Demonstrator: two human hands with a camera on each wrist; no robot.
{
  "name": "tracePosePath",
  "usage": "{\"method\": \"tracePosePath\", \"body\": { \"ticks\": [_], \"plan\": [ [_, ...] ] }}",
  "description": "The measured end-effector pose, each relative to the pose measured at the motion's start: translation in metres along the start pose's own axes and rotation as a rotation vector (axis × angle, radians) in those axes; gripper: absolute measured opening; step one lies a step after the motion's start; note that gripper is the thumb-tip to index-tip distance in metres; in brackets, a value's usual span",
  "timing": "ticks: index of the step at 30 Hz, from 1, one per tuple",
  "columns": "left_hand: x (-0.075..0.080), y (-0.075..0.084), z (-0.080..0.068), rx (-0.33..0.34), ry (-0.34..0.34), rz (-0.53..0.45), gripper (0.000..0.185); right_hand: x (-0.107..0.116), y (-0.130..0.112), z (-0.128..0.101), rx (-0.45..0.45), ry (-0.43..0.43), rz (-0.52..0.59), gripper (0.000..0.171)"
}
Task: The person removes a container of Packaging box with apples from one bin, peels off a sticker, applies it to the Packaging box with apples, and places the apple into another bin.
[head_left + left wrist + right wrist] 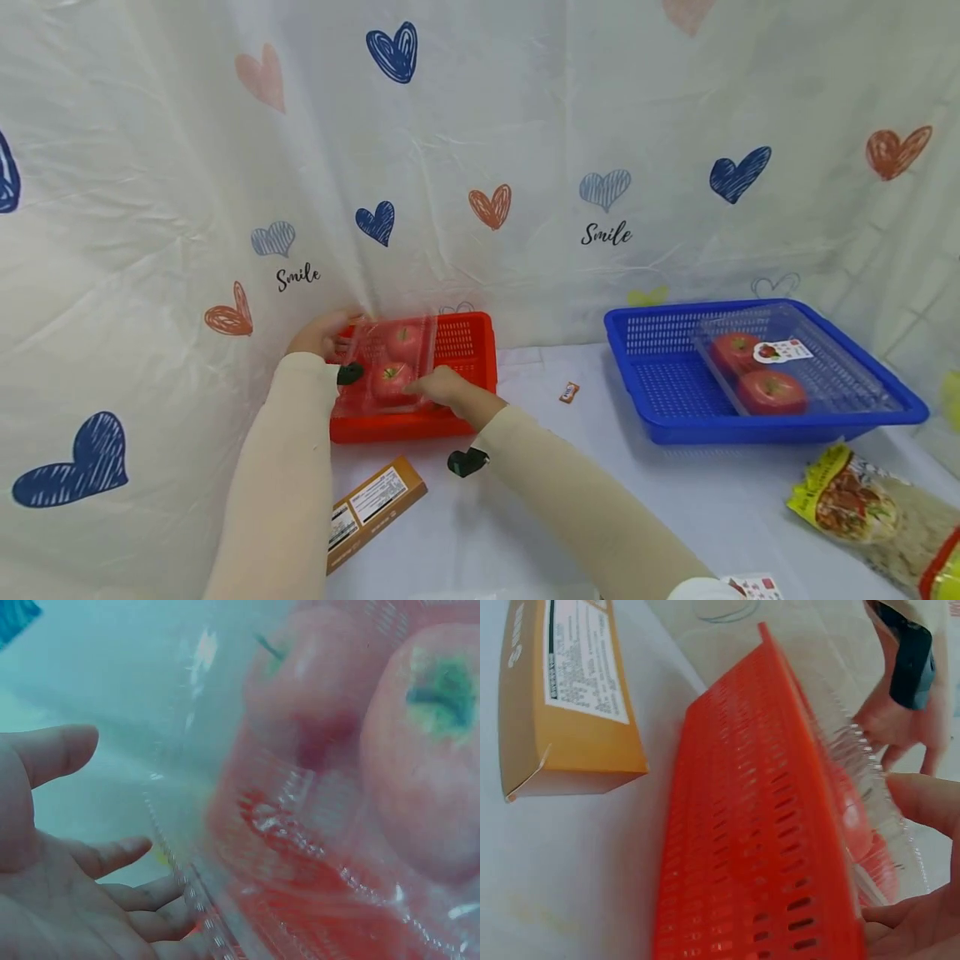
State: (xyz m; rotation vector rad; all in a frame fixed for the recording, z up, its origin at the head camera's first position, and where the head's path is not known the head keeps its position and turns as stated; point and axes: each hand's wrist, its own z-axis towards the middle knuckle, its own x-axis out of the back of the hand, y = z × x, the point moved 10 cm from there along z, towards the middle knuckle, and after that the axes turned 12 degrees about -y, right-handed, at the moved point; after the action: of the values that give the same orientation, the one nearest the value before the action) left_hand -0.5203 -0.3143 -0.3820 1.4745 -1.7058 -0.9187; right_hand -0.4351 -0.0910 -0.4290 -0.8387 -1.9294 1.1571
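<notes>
Both hands, L (pixel 324 332) & R (pixel 442 388), grip clear tomato pack (pixel 390 367) over red basket (pixel 465 350), fingers curled on edges.

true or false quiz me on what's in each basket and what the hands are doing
1. Both hands hold the clear plastic tomato pack at the red plastic basket: left hand, right hand. True.
2. The blue plastic basket is empty. False: it holds a clear pack of two tomatoes.
3. The brown cardboard box lies inside the red basket. False: it lies on the table in front of it.
4. A yellow noodle packet lies near the blue basket. True.
</notes>
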Motion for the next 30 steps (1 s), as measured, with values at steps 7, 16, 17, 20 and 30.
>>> {"method": "tracePosePath", "body": {
  "ticks": [7,16,17,20,30],
  "plan": [
    [-0.009,0.033,-0.016,-0.131,-0.133,0.021,0.076,0.021,-0.009,-0.007,0.123,-0.062,0.205,0.046],
    [-0.024,0.023,-0.037,-0.223,-0.300,-0.115,0.086,0.054,-0.002,-0.034,0.154,-0.131,0.319,0.050],
    [-0.025,0.020,-0.040,-0.226,-0.314,-0.132,0.085,0.057,-0.002,-0.037,0.156,-0.140,0.319,0.050],
    [-0.028,0.014,-0.048,-0.239,-0.345,-0.169,0.080,0.065,-0.001,-0.048,0.161,-0.155,0.322,0.049],
    [-0.053,0.000,-0.071,-0.307,-0.453,-0.119,0.059,0.088,0.002,-0.085,0.205,-0.163,0.316,0.046]
  ]
}}
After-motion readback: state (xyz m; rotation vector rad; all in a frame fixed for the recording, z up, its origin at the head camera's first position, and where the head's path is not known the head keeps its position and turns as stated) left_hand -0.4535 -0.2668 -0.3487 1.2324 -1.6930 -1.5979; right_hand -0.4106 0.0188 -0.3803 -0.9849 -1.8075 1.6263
